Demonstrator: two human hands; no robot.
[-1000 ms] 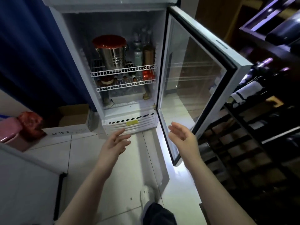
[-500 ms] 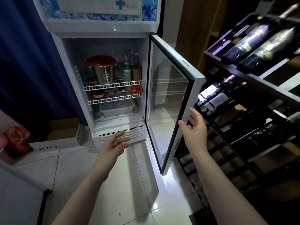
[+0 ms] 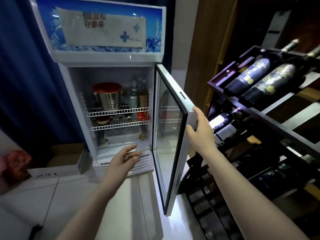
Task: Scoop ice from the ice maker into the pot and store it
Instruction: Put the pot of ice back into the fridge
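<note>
Right hand (image 3: 200,130), grip spread flat on white-framed glass fridge door (image 3: 169,139); left hand (image 3: 123,159) spread, empty; slamming could jolt red-lidded steel pot (image 3: 108,99)

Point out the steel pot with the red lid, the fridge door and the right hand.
steel pot (image 3: 109,101): head view, on its shiny side wall.
fridge door (image 3: 168,135): head view, on its glass pane.
right hand (image 3: 201,129): head view, on the back of the hand.

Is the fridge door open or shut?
Open. The glass door stands swung out, right hand on its edge, and the pot inside shows.
</note>
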